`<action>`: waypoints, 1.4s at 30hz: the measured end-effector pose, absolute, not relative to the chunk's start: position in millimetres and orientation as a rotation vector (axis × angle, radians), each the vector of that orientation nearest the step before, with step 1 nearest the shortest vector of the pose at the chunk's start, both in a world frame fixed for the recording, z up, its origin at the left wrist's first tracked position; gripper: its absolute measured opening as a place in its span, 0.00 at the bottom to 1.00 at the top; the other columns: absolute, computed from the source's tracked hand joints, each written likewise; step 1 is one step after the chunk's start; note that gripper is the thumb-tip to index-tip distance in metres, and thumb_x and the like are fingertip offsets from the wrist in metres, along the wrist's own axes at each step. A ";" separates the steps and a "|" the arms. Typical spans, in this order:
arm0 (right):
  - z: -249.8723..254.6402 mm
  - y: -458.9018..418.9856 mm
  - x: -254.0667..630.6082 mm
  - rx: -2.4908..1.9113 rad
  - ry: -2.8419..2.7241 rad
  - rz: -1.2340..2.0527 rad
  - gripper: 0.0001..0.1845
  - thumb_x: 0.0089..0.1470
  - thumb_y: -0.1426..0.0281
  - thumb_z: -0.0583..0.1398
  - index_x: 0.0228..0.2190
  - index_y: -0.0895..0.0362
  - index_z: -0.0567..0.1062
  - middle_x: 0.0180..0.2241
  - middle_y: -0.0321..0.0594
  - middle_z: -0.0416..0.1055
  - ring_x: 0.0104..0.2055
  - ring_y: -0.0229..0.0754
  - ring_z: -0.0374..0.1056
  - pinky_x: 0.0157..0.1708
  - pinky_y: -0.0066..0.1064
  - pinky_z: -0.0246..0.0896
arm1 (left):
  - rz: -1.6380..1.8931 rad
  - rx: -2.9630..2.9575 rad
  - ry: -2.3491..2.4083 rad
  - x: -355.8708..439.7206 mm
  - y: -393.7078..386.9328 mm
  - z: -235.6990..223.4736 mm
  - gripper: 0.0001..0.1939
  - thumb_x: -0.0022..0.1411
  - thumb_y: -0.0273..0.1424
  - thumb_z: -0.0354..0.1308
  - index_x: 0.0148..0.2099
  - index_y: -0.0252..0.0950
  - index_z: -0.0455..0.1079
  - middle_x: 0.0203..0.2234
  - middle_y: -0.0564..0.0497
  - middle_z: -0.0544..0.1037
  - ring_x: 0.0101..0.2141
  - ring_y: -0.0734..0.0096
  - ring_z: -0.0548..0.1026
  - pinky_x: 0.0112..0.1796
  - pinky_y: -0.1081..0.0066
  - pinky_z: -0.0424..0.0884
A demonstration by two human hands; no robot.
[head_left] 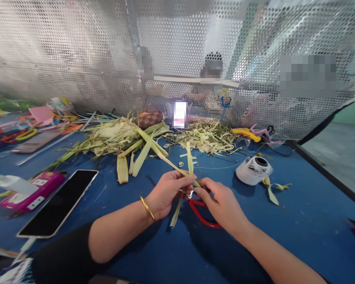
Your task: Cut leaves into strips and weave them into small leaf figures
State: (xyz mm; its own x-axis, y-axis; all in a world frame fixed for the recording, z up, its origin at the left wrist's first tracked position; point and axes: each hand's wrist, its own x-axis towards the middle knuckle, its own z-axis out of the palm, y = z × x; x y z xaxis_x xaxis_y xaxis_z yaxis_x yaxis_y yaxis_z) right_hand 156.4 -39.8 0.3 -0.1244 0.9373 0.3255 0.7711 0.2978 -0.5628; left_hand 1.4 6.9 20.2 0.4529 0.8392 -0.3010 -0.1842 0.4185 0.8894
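My left hand [167, 193], with a gold bangle on the wrist, is closed in a pinch on pale green leaf strips [189, 162] that cross above the blue table [298, 228]. One strip stands upright, another runs up-left toward the leaf pile, and an end hangs below the hand. My right hand [221, 203] meets the left at the crossing, its fingers pinched on the same strips. Red-handled scissors [201, 215] lie on the table just under my right hand.
A heap of green and dried leaves [118, 138] and shredded scraps [207, 138] lie at the back. A white spool [254, 169] sits to the right, a black phone [59, 203] and a pink box [32, 191] to the left. Perforated metal screens enclose the table; people sit behind them.
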 end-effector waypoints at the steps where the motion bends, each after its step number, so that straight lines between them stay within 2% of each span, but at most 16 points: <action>1: -0.5 -40.2 154.7 -1.525 -1.934 0.425 0.14 0.61 0.63 0.52 0.27 0.54 0.70 0.23 0.35 0.72 0.27 0.40 0.66 0.28 0.29 0.56 | 0.751 0.933 0.885 2.3 6.7 18.6 0.10 0.50 0.33 0.65 0.29 0.32 0.69 0.16 0.57 0.68 0.17 0.82 0.64 0.21 0.78 0.62; 3: -1.3 -42.4 151.4 -1.503 -1.932 0.417 0.16 0.62 0.64 0.50 0.24 0.54 0.68 0.20 0.34 0.69 0.25 0.39 0.64 0.28 0.28 0.54 | 0.760 1.006 0.928 3.7 6.6 15.7 0.10 0.51 0.33 0.64 0.28 0.33 0.68 0.16 0.57 0.69 0.17 0.81 0.64 0.20 0.78 0.61; 8: 0.4 -48.7 148.3 -1.387 -2.036 0.116 0.17 0.61 0.72 0.49 0.20 0.54 0.62 0.17 0.32 0.62 0.21 0.36 0.57 0.30 0.29 0.51 | 0.835 1.250 1.019 4.9 5.5 14.6 0.10 0.53 0.34 0.63 0.27 0.33 0.69 0.18 0.54 0.72 0.18 0.78 0.68 0.20 0.77 0.62; 14: -0.6 -51.8 141.7 -1.290 -2.129 -0.107 0.16 0.59 0.77 0.48 0.21 0.55 0.64 0.18 0.35 0.65 0.21 0.37 0.59 0.30 0.31 0.50 | 0.852 1.144 1.012 6.6 4.9 13.9 0.10 0.50 0.34 0.66 0.26 0.32 0.71 0.17 0.55 0.72 0.18 0.80 0.66 0.22 0.77 0.62; 17: 0.4 -52.0 142.4 -1.326 -2.133 0.001 0.17 0.61 0.74 0.48 0.22 0.55 0.66 0.19 0.36 0.68 0.22 0.37 0.62 0.31 0.31 0.51 | 0.803 1.057 0.992 5.5 8.2 13.2 0.13 0.47 0.36 0.68 0.27 0.31 0.72 0.20 0.52 0.75 0.18 0.82 0.64 0.21 0.78 0.60; 21: 7.9 -45.9 155.4 -1.494 -1.862 0.420 0.21 0.61 0.60 0.49 0.20 0.54 0.67 0.18 0.35 0.66 0.22 0.38 0.61 0.28 0.30 0.52 | 0.766 1.029 0.915 0.4 13.2 16.3 0.15 0.53 0.41 0.62 0.31 0.31 0.75 0.25 0.49 0.77 0.18 0.82 0.64 0.20 0.77 0.55; 25: 12.8 -34.9 165.4 -1.453 -1.358 0.874 0.19 0.54 0.52 0.56 0.26 0.55 0.73 0.21 0.34 0.66 0.26 0.39 0.62 0.30 0.30 0.56 | 0.639 1.059 0.853 -1.5 11.4 20.7 0.19 0.57 0.44 0.57 0.32 0.31 0.74 0.24 0.48 0.77 0.18 0.82 0.64 0.19 0.77 0.53; 30: 9.9 -31.1 160.1 -1.295 -1.026 1.247 0.20 0.41 0.53 0.65 0.24 0.57 0.74 0.20 0.32 0.66 0.25 0.36 0.61 0.28 0.29 0.57 | 0.551 1.134 0.885 2.9 2.4 22.1 0.13 0.48 0.37 0.66 0.29 0.31 0.74 0.19 0.53 0.74 0.18 0.82 0.62 0.20 0.77 0.55; 34: 5.3 -31.6 154.5 -1.315 -0.918 1.202 0.18 0.36 0.56 0.68 0.20 0.58 0.74 0.18 0.34 0.68 0.23 0.36 0.62 0.26 0.29 0.58 | 0.513 1.232 0.902 5.1 0.3 20.4 0.09 0.47 0.34 0.66 0.26 0.32 0.74 0.17 0.54 0.72 0.19 0.80 0.64 0.21 0.77 0.57; 38: -2.5 -28.3 153.9 -1.362 -0.908 1.096 0.18 0.36 0.56 0.68 0.17 0.57 0.73 0.16 0.33 0.66 0.21 0.37 0.61 0.25 0.31 0.57 | 0.473 1.295 0.920 4.7 1.5 18.1 0.10 0.48 0.34 0.65 0.24 0.32 0.73 0.18 0.52 0.74 0.19 0.79 0.64 0.22 0.76 0.59; 40: -5.3 -25.9 158.4 -1.398 -0.969 1.032 0.17 0.41 0.56 0.65 0.20 0.57 0.73 0.17 0.34 0.67 0.22 0.38 0.62 0.26 0.32 0.59 | 0.470 1.312 0.931 4.1 1.7 17.2 0.10 0.48 0.34 0.65 0.23 0.32 0.73 0.18 0.51 0.75 0.18 0.80 0.63 0.22 0.76 0.59; 42: -3.7 -24.6 166.2 -1.436 -1.035 0.767 0.15 0.46 0.57 0.63 0.28 0.57 0.75 0.24 0.37 0.70 0.27 0.41 0.65 0.31 0.35 0.62 | 0.471 1.325 0.946 3.6 1.3 16.6 0.10 0.49 0.35 0.64 0.25 0.32 0.73 0.18 0.51 0.75 0.18 0.80 0.63 0.22 0.76 0.59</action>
State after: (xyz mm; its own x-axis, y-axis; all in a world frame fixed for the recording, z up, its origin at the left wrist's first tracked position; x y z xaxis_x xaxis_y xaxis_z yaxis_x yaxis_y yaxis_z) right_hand 166.2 -24.6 -3.7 0.3978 0.9117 0.1029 0.1668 0.0385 -0.9852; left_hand 3.6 1.3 16.6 0.5633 0.7661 -0.3096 0.2146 0.2263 0.9501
